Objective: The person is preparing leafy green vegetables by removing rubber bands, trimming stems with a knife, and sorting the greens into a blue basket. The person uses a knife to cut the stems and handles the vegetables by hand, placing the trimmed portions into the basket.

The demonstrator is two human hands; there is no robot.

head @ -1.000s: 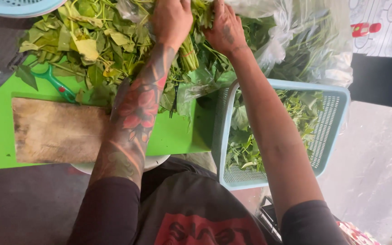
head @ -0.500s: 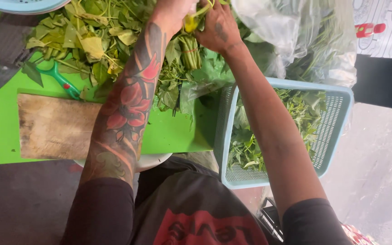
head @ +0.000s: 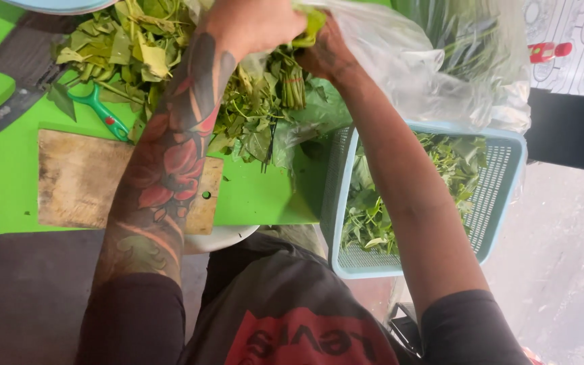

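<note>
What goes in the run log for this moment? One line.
left hand: grips leafy stems | right hand: on stems | clear bag beside | blue basket: holds greens

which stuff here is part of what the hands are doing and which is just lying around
In use: left hand and right hand on the bunch of greens; clear plastic bag; blue basket with picked leaves.

Lying about: cleaver, green peeler, wooden cutting board, leaf pile.

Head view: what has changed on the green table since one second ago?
Both hands, left hand and right hand, rose from the greens pile holding a bundle of stems, lifted toward the clear plastic bag. The cutting board, peeler, cleaver and basket did not move.
</note>
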